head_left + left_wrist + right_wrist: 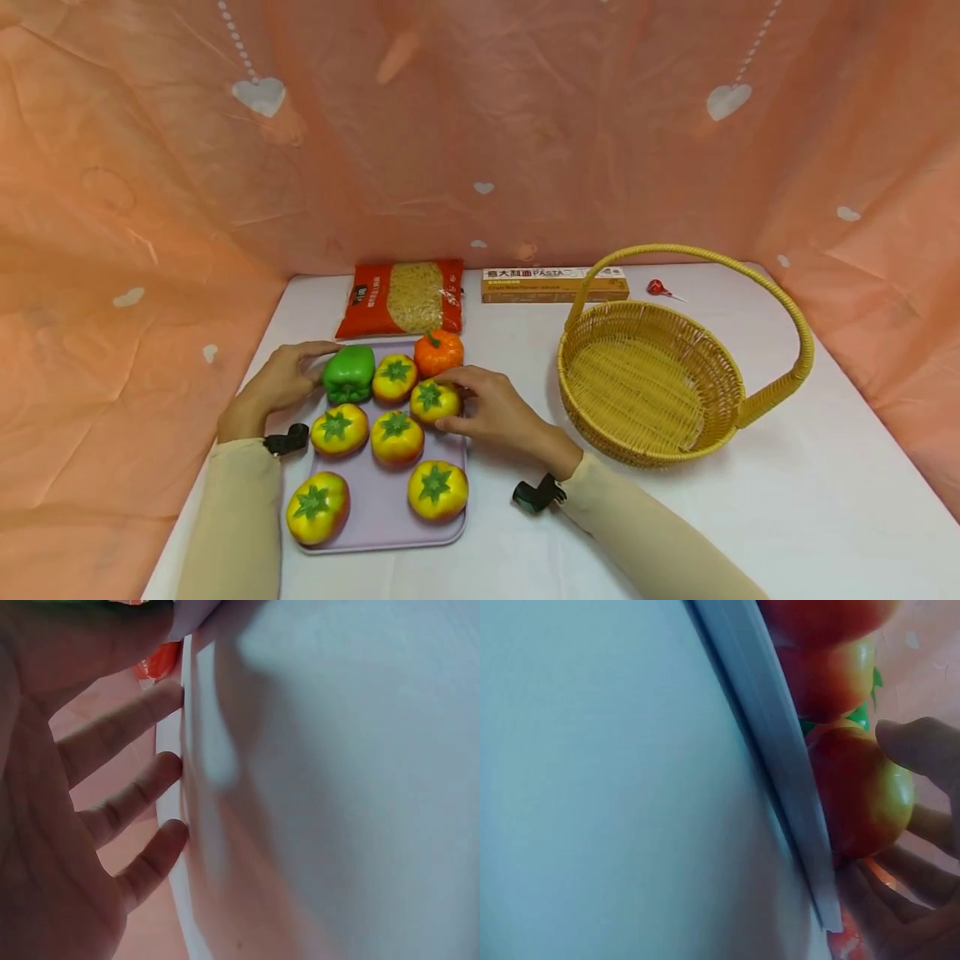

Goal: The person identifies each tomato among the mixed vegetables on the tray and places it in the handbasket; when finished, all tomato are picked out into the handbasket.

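Several yellow-red persimmons with green leaf tops lie on a lilac tray (367,521). My right hand (498,412) holds the persimmon (435,401) near the tray's right edge, fingers behind it and thumb in front. In the right wrist view, the thumb (919,746) rests against the side of this persimmon (862,795). At the tray's back left, my left hand (281,383) is beside a green bell pepper (349,373). Its fingers (124,735) are spread and fairly straight in the left wrist view, with tips at the white tabletop. A small orange pumpkin (438,353) sits at the tray's back right corner.
A tall-handled wicker basket (637,392) stands to the right of the tray. Behind the tray lies a red bag of pasta (412,298), with a pasta box (555,286) and a red lollipop (657,287) farther right. A peach curtain (480,125) encloses the table.
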`<control>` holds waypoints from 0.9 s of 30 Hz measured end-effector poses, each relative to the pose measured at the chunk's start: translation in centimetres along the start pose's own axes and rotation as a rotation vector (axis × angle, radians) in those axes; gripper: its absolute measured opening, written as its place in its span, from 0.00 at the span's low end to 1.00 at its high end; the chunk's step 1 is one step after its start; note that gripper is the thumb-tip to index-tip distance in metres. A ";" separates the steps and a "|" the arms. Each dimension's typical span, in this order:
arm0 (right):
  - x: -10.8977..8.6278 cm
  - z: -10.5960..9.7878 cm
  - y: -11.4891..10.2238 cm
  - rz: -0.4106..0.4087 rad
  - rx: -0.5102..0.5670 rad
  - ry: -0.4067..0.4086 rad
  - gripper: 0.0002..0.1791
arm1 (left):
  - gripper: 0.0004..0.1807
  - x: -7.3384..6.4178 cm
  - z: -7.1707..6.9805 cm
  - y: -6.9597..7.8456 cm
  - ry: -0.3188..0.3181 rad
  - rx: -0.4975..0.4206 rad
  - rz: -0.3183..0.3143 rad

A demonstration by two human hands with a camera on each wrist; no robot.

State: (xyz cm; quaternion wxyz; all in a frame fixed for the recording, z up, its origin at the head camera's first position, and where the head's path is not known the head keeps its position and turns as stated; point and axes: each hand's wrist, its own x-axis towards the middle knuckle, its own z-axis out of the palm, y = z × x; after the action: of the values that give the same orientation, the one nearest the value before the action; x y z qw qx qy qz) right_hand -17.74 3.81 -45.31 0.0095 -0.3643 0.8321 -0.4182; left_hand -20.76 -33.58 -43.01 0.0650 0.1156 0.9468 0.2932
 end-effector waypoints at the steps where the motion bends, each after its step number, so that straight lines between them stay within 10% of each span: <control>1: 0.0 0.1 0.1 0.004 -0.001 0.004 0.31 | 0.25 0.1 0.1 0.1 -0.002 -0.003 0.006; 16: -0.3 -0.9 0.0 0.039 0.152 0.001 0.29 | 0.30 0.7 -0.4 0.7 -0.053 0.066 -0.090; 27: -3.8 -7.4 -3.0 0.028 0.283 0.002 0.31 | 0.33 0.1 -0.9 0.3 -0.096 0.080 -0.111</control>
State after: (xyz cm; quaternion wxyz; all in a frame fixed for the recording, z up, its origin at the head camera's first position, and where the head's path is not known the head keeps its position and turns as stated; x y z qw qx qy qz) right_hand -15.53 10.15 -39.52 0.0658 -0.3473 0.7698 -0.5314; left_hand -21.01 -33.79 -42.16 0.1216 0.0794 0.9586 0.2451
